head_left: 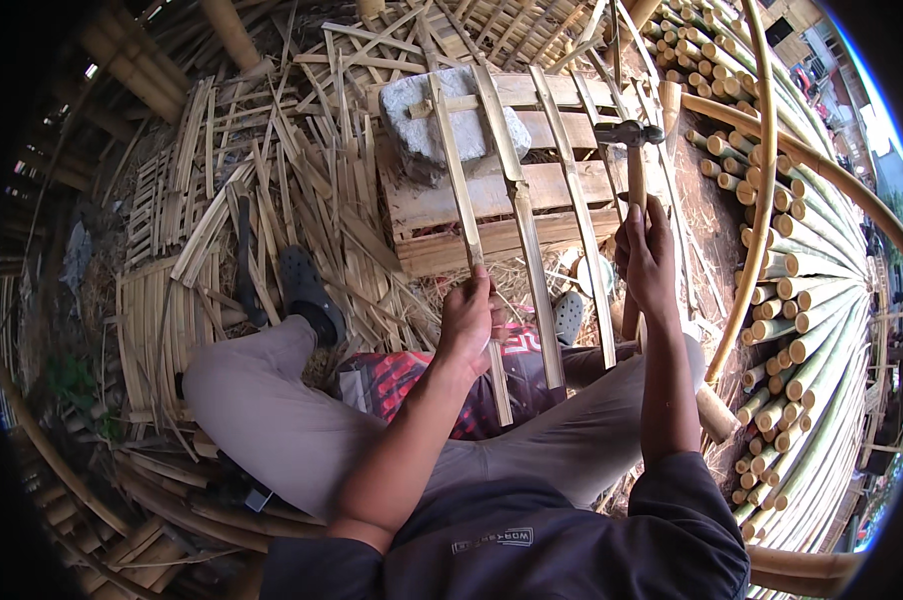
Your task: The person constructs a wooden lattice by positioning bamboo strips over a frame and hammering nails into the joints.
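Note:
My left hand [469, 322] is closed round the lower part of a long split bamboo slat [459, 180]. Several similar slats, one a wider bamboo strip [524, 215], run roughly alongside it toward my lap. Their far parts cross over a short crosspiece [450, 106] and a grey stone block [409, 125]. The block rests on a low platform of wooden boards [435, 250]. On the right, my right hand [646, 245] grips the wooden handle of a hammer [637, 170], raised with its metal head away from me. Whether the hammer touches a slat I cannot tell.
Loose bamboo strips [302, 190] litter the ground at the left, near a dark curved tool [246, 260]. Stacked bamboo poles [807, 300] fill the right side. A bent bamboo pole [762, 200] arcs beside my right arm. A patterned red-and-dark cloth [392, 385] lies between my legs.

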Action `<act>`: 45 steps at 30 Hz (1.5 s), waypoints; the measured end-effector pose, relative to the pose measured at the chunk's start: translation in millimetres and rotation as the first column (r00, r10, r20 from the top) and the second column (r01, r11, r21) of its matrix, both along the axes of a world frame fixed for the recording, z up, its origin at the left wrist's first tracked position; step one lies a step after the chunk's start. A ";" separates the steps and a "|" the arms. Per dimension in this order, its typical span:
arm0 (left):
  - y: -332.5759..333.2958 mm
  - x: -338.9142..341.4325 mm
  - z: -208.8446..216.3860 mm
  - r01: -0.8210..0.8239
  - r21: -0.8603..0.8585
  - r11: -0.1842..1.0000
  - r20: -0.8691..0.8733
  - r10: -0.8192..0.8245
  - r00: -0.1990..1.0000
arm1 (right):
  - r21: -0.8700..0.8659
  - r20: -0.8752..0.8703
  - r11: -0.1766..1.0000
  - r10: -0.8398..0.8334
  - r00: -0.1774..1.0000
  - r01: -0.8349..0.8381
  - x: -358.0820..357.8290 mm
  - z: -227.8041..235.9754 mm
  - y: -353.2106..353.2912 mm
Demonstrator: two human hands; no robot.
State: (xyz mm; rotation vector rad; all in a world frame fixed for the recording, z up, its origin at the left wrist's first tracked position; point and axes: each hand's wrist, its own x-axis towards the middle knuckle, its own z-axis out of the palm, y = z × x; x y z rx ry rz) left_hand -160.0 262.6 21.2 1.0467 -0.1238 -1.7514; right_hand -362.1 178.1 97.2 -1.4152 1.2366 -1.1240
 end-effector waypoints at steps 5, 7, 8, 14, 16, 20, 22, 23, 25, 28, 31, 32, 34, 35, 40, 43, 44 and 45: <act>0.2 3.4 7.0 -0.006 -0.006 1.000 -0.164 0.005 0.986 | 0.009 -0.034 0.999 0.053 0.998 -0.053 21.4 4.5 -19.3; 0.7 5.6 8.7 0.007 -0.014 1.000 -0.176 -0.009 0.984 | -0.024 -0.072 0.999 0.045 0.996 -0.047 30.0 9.4 -24.8; 1.2 6.4 9.6 0.010 -0.019 1.000 -0.181 -0.013 0.983 | -0.042 -0.089 0.998 0.044 0.995 -0.048 35.4 11.3 -27.9; 2.6 -2.0 9.4 -0.041 0.016 0.999 -0.119 0.043 0.992 | 0.012 -0.125 0.996 0.093 0.988 -0.092 52.5 23.1 -43.0; 3.3 -2.8 7.6 -0.045 0.004 0.999 -0.118 0.045 0.992 | 0.020 -0.142 0.994 0.109 0.984 -0.107 59.3 25.2 -45.2; 3.1 -4.7 8.8 -0.051 -0.024 0.998 -0.172 0.046 0.984 | -0.020 -0.296 0.992 0.110 0.949 -0.121 63.0 13.7 -64.9; 2.8 -6.2 10.8 -0.060 -0.014 0.998 -0.169 0.057 0.984 | -0.089 -0.452 0.986 0.089 0.888 -0.144 69.8 11.0 -78.3; 3.0 -6.3 12.2 -0.067 0.002 0.998 -0.148 0.067 0.987 | -0.171 -0.522 0.970 0.063 0.851 -0.176 77.8 9.1 -84.7; 2.8 -6.5 12.3 -0.078 0.021 0.997 -0.115 0.080 0.990 | -0.319 -0.588 0.922 -0.009 0.809 -0.222 93.8 10.0 -94.2; 2.7 -9.5 12.0 -0.074 0.023 0.997 -0.110 0.076 0.991 | -0.411 -0.634 0.853 -0.014 0.773 -0.322 109.6 0.0 -124.5; 3.4 -8.0 11.3 -0.079 0.014 0.997 -0.129 0.080 0.988 | -0.378 -0.687 0.851 0.006 0.727 -0.364 124.7 -13.1 -145.1; 3.5 -7.5 9.3 -0.087 0.017 0.996 -0.128 0.089 0.988 | -0.382 -0.692 0.841 0.015 0.722 -0.384 129.9 -16.4 -147.2; 3.0 -5.2 7.3 -0.087 0.012 0.996 -0.118 0.087 0.989 | -0.349 -0.697 0.855 0.037 0.716 -0.384 134.6 -21.5 -148.9; 3.1 -5.6 6.5 -0.075 0.009 0.997 -0.113 0.075 0.991 | -0.328 -0.708 0.863 0.044 0.705 -0.383 133.5 -21.0 -146.6; 2.9 -5.8 6.2 -0.074 0.031 0.997 -0.111 0.077 0.991 | -0.239 -0.753 0.900 0.067 0.655 -0.365 135.6 -16.4 -147.9; 2.5 -6.0 5.3 -0.085 0.042 0.996 -0.107 0.089 0.990 | -0.328 -0.724 0.870 0.018 0.690 -0.367 139.2 -6.1 -143.4; 2.7 -5.9 4.7 -0.087 0.037 0.996 -0.100 0.091 0.991 | -0.373 -0.685 0.864 -0.011 0.729 -0.338 141.7 -0.5 -139.2; 3.0 -5.7 3.8 -0.090 0.032 0.995 -0.093 0.092 0.991 | -0.416 -0.643 0.856 -0.039 0.765 -0.306 144.9 5.7 -133.8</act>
